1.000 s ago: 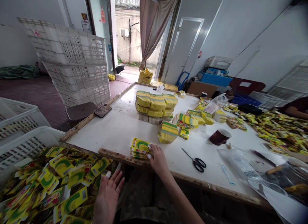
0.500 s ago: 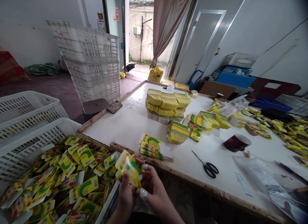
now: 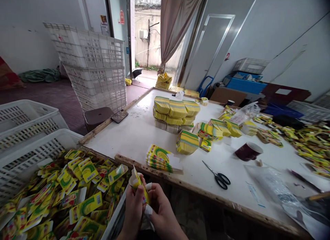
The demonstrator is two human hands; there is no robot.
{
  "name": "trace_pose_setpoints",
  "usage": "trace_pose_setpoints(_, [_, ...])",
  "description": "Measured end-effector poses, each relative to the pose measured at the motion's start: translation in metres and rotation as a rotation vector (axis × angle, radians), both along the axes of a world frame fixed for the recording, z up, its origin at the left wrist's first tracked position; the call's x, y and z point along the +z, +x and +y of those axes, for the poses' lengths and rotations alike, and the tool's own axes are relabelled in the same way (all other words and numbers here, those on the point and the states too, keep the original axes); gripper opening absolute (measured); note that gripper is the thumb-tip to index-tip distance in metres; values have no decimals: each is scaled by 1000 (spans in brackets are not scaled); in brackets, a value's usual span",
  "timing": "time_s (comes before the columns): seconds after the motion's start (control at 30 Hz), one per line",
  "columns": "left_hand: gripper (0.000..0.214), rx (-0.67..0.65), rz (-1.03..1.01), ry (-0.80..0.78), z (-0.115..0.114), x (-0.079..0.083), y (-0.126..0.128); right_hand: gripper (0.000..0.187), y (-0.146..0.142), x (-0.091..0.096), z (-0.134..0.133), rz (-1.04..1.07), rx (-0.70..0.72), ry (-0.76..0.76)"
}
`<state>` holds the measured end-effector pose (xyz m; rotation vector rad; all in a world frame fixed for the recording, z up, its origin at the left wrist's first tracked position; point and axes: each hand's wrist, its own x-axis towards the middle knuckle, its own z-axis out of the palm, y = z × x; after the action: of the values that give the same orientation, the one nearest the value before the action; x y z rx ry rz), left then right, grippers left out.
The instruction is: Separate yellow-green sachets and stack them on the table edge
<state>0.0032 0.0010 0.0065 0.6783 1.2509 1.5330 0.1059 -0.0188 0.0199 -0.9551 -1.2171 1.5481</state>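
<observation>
Between my two hands, just in front of the table edge, is a small yellow and green printed carton (image 3: 139, 183) seen from its narrow side, with a white flap sticking up at the top. My left hand (image 3: 134, 205) is closed round its left side, thumb on the front. My right hand (image 3: 158, 202), with white wraps on its fingertips, grips the lower right side. Beyond them on the table lies a fanned stack of flat cartons (image 3: 160, 157). To the left a white crate (image 3: 64, 137) holds many folded cartons of the same print.
Bundled carton stacks (image 3: 176, 111) stand mid-table. Black-handled scissors (image 3: 220, 180), a dark mug (image 3: 249, 151) and a clear plastic bag (image 3: 273, 181) lie to the right. A phone (image 3: 120, 116) rests at the left edge. A wooden strip (image 3: 206, 192) rims the table.
The carton has turned from showing its broad face to edge-on, its top flap now upright. Both hands have drawn closer around it. The view has shifted slightly.
</observation>
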Motion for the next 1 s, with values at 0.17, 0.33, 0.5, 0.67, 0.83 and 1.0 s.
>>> trace_pose_setpoints(0.17, [74,-35,-11,101,2,-2,0,35,-5,0,6,181,-68,-97])
trace_pose_setpoints(0.33, [59,-122,-317,-33,-1,-16,9,35,0,-9,12,286,-147,-191])
trace_pose_setpoints(0.5, [46,-139,-434,-70,-2,-21,13,38,5,-12,9,249,-155,-199])
trace_pose_setpoints(0.67, [45,-120,-328,-64,-4,-23,6,32,11,-8,11,165,-124,-66])
trace_pose_setpoints(0.83, [40,-87,-132,-30,-5,-27,-1,29,14,-10,15,11,-213,33])
trace_pose_setpoints(1.0, [37,-32,-253,-80,-2,-30,-3,24,13,-12,15,-48,-221,55])
